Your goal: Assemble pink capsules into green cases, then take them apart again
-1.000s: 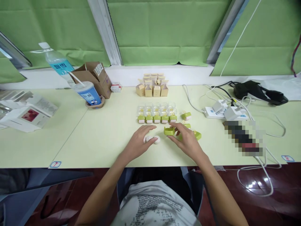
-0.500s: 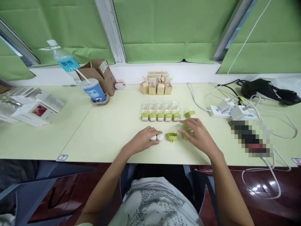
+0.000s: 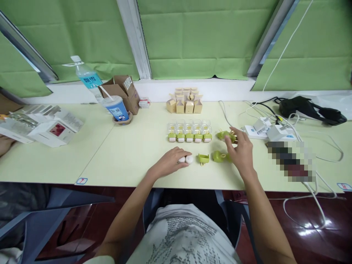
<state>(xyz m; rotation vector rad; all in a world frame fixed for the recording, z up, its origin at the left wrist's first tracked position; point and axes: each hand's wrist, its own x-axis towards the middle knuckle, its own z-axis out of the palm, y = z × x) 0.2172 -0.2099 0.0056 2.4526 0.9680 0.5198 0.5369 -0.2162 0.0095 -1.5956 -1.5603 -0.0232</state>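
My left hand (image 3: 169,163) lies on the table with its fingers curled over two small white rounded pieces (image 3: 186,159). A green clip-like part (image 3: 204,158) sits just right of them. My right hand (image 3: 242,149) is further right, fingers pinched on a green piece (image 3: 224,136) near the row's end. Another green piece (image 3: 220,157) lies by its thumb. A row of several green-and-white units with clear tops (image 3: 189,132) stands beyond both hands.
Small tan paper boxes (image 3: 184,101) cluster at the back. A blue cup (image 3: 117,109), a water bottle (image 3: 88,78) and a brown carton (image 3: 125,89) stand left. White boxes (image 3: 49,126) lie far left. A power strip (image 3: 268,131), cables and a black pouch (image 3: 306,105) sit right.
My right hand let go of the green clip part, left it on the table, and moved right and back to another green piece. My left hand stayed on the white pieces.
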